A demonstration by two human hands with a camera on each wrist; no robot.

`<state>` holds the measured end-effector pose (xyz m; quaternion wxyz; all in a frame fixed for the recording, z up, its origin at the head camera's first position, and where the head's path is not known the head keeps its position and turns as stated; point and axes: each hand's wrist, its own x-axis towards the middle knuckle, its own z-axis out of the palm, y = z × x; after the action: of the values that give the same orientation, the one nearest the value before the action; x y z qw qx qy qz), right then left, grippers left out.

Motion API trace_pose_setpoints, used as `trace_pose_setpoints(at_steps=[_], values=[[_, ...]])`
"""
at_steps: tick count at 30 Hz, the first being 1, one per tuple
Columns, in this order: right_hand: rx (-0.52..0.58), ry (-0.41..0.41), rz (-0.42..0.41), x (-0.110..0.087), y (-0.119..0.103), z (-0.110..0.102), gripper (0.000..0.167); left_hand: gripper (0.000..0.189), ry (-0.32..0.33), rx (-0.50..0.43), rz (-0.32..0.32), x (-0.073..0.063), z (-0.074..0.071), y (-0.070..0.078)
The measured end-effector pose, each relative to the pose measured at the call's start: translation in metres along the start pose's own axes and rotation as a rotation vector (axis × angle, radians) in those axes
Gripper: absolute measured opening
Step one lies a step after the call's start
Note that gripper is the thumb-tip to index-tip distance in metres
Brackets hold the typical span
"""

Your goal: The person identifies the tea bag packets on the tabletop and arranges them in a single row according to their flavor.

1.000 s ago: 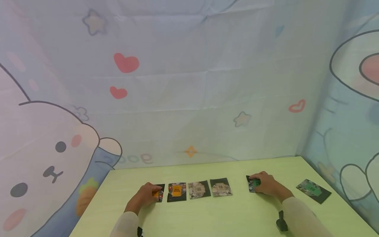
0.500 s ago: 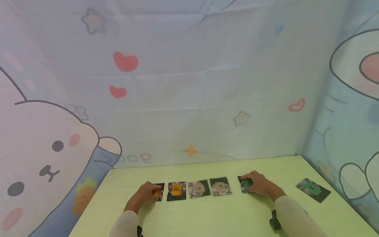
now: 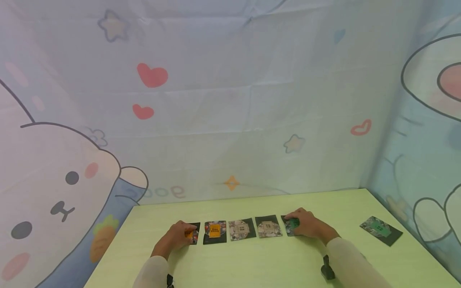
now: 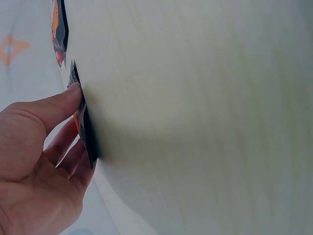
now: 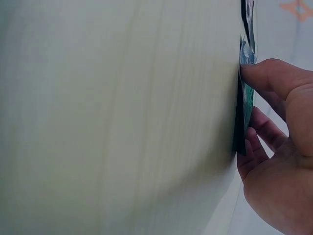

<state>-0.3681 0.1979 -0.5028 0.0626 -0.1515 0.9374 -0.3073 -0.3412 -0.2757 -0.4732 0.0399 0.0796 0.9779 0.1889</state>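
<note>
Toward the left end of the table, my left hand holds a dark packet with an orange label, covering its left part. In the left wrist view the thumb lies on the near edge of this packet and the fingers curl round its far end. My right hand grips a dark packet with a green label at the row's right end. The right wrist view shows the thumb on that green packet, with the fingers bent at its other end, close over the tabletop.
Between the hands lie another orange-labelled packet and two beige-labelled packets, one left and one right. A second green-labelled packet lies askew near the right edge of the pale table. A printed cloth wall stands behind.
My right hand has slid leftward with the green-labelled packet, bringing it close beside the right beige packet. The left hand and the other packets have stayed in place.
</note>
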Motion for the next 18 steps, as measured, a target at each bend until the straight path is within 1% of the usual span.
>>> trace_pose_setpoints(at_steps=[7,13,18], values=[[0.004,-0.01,-0.007,0.0021,-0.0079,0.0025,0.049,0.046,-0.003,-0.006,-0.007,-0.0007,0.0001,-0.0006],[0.011,-0.017,0.004,0.0038,-0.0084,0.0014,0.05,0.046,-0.013,-0.016,-0.009,-0.0017,0.0004,0.0006],[-0.033,-0.016,-0.02,0.0054,-0.0079,0.0024,0.051,0.045,-0.011,-0.001,-0.008,-0.0031,-0.0005,0.0013]])
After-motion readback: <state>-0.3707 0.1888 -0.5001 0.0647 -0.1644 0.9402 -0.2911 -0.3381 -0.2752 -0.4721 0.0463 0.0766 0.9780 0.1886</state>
